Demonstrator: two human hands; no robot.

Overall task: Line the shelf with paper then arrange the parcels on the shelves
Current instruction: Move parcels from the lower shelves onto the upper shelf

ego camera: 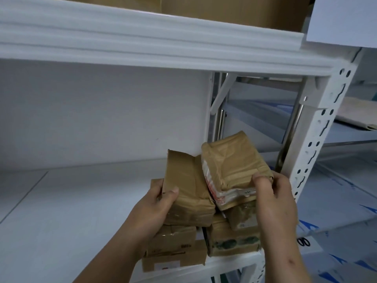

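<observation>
Hands at a white paper-lined metal shelf [61, 201], left grip [155, 207] curled round a tall brown taped parcel [187, 190], right grip [273, 193] pinching a tilted brown plastic-wrapped parcel [230, 164], both atop stacked brown cardboard parcels [175, 248], perforated white upright post [318, 139] just right, cardboard boxes [224, 9] above.

The left hand [161, 203] grips one brown parcel [188, 193]; at its three o'clock, the right hand [273, 193] grips a taped parcel [232, 168] above stacked parcels [234, 240].
</observation>
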